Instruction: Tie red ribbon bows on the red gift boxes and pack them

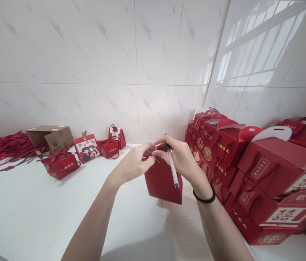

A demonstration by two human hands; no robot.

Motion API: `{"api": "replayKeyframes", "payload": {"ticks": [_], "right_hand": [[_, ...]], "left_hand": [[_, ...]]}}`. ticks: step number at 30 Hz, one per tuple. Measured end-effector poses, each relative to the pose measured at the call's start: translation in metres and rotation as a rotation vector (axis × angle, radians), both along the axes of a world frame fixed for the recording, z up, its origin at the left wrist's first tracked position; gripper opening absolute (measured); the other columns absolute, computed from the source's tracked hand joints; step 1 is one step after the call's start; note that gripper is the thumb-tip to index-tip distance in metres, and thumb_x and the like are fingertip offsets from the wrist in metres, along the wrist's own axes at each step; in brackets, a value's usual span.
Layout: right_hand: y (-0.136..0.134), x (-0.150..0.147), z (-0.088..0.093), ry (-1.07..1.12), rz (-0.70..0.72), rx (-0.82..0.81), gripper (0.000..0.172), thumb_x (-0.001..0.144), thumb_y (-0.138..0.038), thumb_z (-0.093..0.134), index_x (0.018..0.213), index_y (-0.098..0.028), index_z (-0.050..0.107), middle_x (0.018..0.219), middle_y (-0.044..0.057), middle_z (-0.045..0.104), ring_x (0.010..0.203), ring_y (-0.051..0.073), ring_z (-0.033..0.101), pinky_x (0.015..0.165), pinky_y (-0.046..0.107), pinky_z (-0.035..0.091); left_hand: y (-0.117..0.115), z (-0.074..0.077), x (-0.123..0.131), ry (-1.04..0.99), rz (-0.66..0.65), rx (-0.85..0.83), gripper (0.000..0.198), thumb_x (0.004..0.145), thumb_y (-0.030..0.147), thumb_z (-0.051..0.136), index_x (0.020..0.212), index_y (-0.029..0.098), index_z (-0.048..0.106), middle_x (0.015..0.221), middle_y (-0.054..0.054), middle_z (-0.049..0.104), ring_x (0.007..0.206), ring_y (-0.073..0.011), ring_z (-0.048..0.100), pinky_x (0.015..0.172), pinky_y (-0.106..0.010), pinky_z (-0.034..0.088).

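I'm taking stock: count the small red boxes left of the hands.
4 visible: a ribboned box before the carton, a pictured box right of it, a looped box further right, a peaked box behind that. The leftmost pile may hide more.

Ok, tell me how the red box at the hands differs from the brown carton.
Colour: the box is red, the carton brown.
Contact: the left hand and right hand have fingers at the box's top; neither touches the carton.
Place: the box is mid-view, the carton farther left, nearer the wall.
Both have flat sides.
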State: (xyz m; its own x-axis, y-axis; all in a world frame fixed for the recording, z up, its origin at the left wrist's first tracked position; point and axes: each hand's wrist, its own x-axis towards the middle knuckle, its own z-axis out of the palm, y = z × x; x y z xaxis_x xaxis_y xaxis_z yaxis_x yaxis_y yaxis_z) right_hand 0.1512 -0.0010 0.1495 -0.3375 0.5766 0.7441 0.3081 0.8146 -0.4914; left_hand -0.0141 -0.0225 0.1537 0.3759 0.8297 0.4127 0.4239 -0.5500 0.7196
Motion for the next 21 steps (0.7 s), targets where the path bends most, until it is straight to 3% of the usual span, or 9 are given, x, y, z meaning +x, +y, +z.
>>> {"api": "replayKeyframes", "payload": {"ticks": [5, 8, 12, 15, 18, 21], "right_hand": [[-0.011, 0.001, 0.005, 0.171, -0.086, 0.098, 0.008, 0.081, -0.025, 0.063, 0.086, -0.021, 0.059, 0.075, -0.001, 0.065, 0.066, 0.013, 0.061, 0.059, 0.022, 0.048], [-0.021, -0.003, 0.007, 0.264, -0.105, 0.103, 0.01, 0.079, -0.027, 0.067, 0.081, -0.021, 0.059, 0.072, -0.001, 0.065, 0.061, 0.013, 0.06, 0.053, 0.021, 0.048], [-0.032, -0.011, 0.007, 0.389, -0.117, 0.092, 0.016, 0.076, -0.032, 0.07, 0.076, -0.021, 0.059, 0.069, -0.002, 0.064, 0.057, 0.012, 0.059, 0.048, 0.021, 0.048], [-0.035, -0.012, 0.007, 0.457, -0.165, 0.121, 0.02, 0.075, -0.036, 0.072, 0.075, -0.02, 0.059, 0.068, -0.001, 0.064, 0.058, 0.013, 0.059, 0.049, 0.022, 0.048], [-0.037, -0.005, 0.01, 0.432, -0.17, 0.116, 0.017, 0.08, -0.036, 0.067, 0.081, -0.02, 0.06, 0.071, 0.0, 0.065, 0.063, 0.014, 0.062, 0.056, 0.023, 0.05], [-0.043, 0.002, 0.013, 0.257, -0.128, 0.112, 0.013, 0.083, -0.032, 0.063, 0.09, -0.021, 0.059, 0.084, 0.002, 0.067, 0.076, 0.016, 0.064, 0.066, 0.025, 0.051]], "left_hand": [[-0.013, 0.0, 0.016, -0.083, 0.083, 0.154, 0.022, 0.084, 0.021, 0.048, 0.105, 0.022, 0.049, 0.09, -0.001, 0.067, 0.087, -0.017, 0.064, 0.075, -0.029, 0.051], [-0.02, 0.002, 0.013, -0.088, 0.11, 0.236, 0.016, 0.083, 0.022, 0.051, 0.097, 0.022, 0.045, 0.085, 0.001, 0.067, 0.08, -0.0158, 0.065, 0.069, -0.027, 0.051], [-0.027, 0.004, 0.006, -0.105, 0.044, 0.277, 0.013, 0.082, 0.022, 0.053, 0.092, 0.023, 0.045, 0.082, 0.003, 0.064, 0.066, -0.0116, 0.064, 0.059, -0.023, 0.05], [-0.028, 0.003, 0.008, -0.184, 0.026, 0.317, 0.012, 0.082, 0.02, 0.054, 0.088, 0.022, 0.044, 0.081, 0.003, 0.063, 0.071, -0.0115, 0.064, 0.061, -0.022, 0.051], [-0.027, 0.003, 0.012, -0.218, 0.112, 0.461, 0.009, 0.081, 0.017, 0.054, 0.078, 0.02, 0.045, 0.074, 0.004, 0.059, 0.071, -0.0101, 0.062, 0.065, -0.022, 0.051], [-0.028, 0.005, 0.013, -0.221, 0.187, 0.54, 0.007, 0.082, 0.014, 0.051, 0.078, 0.019, 0.053, 0.073, 0.003, 0.059, 0.067, -0.0089, 0.06, 0.062, -0.02, 0.051]]}}
